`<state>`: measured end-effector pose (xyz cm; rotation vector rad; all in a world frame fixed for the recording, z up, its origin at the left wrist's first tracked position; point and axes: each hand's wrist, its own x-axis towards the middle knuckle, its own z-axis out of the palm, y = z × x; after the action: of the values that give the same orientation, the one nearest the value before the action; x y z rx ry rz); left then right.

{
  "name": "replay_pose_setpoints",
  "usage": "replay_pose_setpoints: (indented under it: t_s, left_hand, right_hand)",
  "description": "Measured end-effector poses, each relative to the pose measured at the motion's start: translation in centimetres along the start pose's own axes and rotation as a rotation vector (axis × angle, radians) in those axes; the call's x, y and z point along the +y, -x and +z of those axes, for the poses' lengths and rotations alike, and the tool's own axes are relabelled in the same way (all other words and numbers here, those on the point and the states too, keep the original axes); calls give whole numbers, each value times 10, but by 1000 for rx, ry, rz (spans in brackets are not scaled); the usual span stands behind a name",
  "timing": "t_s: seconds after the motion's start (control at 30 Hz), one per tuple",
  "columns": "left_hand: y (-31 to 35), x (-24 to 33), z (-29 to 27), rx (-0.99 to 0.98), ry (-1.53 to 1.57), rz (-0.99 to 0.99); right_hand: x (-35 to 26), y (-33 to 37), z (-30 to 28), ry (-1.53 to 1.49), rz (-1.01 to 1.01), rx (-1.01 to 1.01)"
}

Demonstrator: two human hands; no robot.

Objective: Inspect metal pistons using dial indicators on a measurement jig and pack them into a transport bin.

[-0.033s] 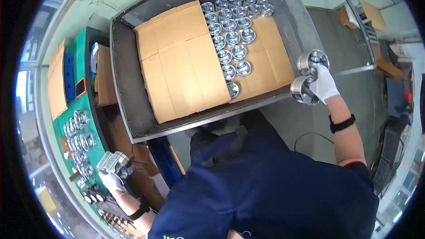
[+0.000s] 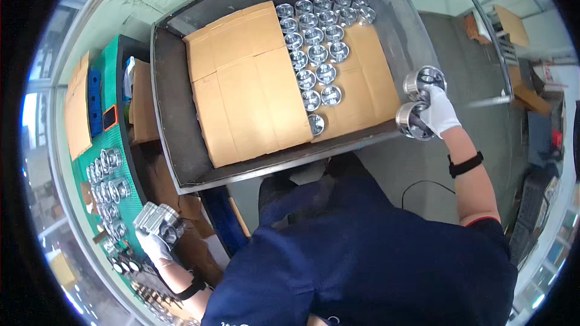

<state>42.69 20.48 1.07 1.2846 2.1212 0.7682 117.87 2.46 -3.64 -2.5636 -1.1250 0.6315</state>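
My left hand, in a white glove, is closed around silvery engine pistons held side by side above the edge of the green bench; how many cannot be made out. Out past the tray's right end, my gloved right hand grips two more pistons, an upper one and a lower one. Both hang in the air beside the tray wall. Rows of similar pistons stand on cardboard in the large dark metal tray in front of me.
A cardboard sheet covers the tray's left part, and bare cardboard shows right of the rows. More pistons and dial gauges sit on the green bench at left. A cardboard box stands between bench and tray.
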Motion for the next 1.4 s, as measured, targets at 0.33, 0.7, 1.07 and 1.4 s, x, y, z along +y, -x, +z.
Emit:
replay_pose_setpoints:
  t_s: [0.33, 0.7, 1.07, 1.4]
  left_hand:
    - [89, 168, 251, -275, -500, 340]
    - [148, 215, 462, -695, -653, 590]
    - [189, 261, 628, -961, -579, 637]
    - [183, 284, 848, -1218, -899, 861]
  right_hand:
    - [18, -188, -3, 440, -40, -283]
    - [187, -414, 168, 36, 273, -433]
    - [206, -523, 253, 53, 520, -384]
    - [208, -512, 281, 522, -46, -288]
